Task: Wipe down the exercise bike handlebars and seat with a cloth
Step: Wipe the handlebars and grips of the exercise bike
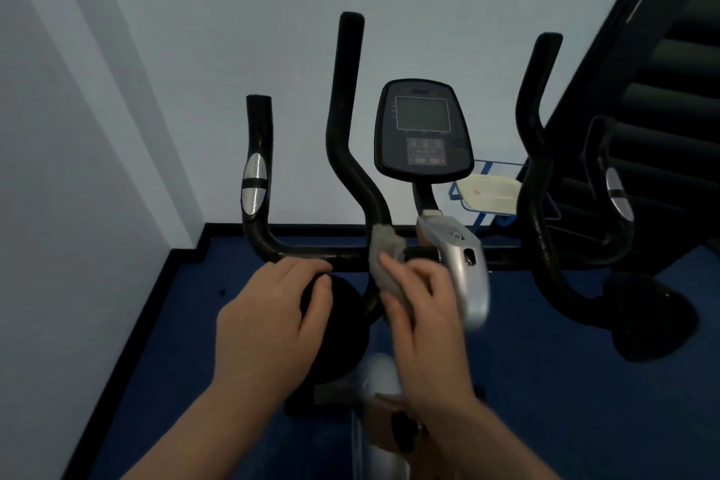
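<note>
The exercise bike's black handlebars (350,152) rise in front of me, with a crossbar running left to right and silver pulse pads on the outer grips. A grey cloth (383,249) is wrapped over the base of the inner left bar where it meets the crossbar. My right hand (420,308) grips the cloth against that bar. My left hand (272,308) rests with curled fingers on the crossbar just left of it. The seat is out of view.
The console (422,129) stands on the silver stem (463,265) right of the cloth. A white tray in a blue frame (489,193) sits behind. A dark stair structure (662,70) fills the right. White walls close the left and back; blue floor lies below.
</note>
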`<state>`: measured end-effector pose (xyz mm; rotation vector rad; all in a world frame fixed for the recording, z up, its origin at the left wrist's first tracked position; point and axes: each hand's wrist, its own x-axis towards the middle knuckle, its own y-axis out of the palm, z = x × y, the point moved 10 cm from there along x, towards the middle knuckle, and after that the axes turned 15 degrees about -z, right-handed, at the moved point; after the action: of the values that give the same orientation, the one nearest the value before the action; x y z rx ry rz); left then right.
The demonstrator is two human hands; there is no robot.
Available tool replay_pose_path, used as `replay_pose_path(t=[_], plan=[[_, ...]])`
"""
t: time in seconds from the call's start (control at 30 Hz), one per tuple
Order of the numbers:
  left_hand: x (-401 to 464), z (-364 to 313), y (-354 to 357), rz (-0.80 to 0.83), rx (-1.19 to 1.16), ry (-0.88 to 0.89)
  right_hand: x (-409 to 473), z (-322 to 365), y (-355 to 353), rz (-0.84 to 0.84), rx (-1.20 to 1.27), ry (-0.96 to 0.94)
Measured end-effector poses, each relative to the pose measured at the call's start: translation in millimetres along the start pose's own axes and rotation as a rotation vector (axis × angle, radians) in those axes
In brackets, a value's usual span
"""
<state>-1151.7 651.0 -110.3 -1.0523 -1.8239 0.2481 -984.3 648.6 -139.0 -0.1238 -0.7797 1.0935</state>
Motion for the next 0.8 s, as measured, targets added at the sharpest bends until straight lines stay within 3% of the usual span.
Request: replay_pose_path(t=[0.13, 0.27, 0.43, 0.53, 0.67, 0.8], plan=[[-8, 8, -4, -0.04, -0.123, -0.034, 11, 4, -11, 0.135, 0.058, -0.074], [-9, 11, -3, -0.051, -0.183, -0.066, 48, 4, -19, -0.019, 0.011, -0.042], [-13, 18, -4, -0.056, -0.264, -0.067, -9, 3, -3, 0.12, -0.003, -0.036], [-25, 36, -1, -0.054, -0.43, -0.166, 12, 5, -13, 0.188, 0.035, -0.051], [-34, 46, 1, -0.056, -0.574, -0.214, 66, 41, -16, 0.093, 0.029, -0.23], [-35, 50, 4, -0.032, -0.571, -0.241, 67, 62, 47, 0.388, -0.261, -0.553]])
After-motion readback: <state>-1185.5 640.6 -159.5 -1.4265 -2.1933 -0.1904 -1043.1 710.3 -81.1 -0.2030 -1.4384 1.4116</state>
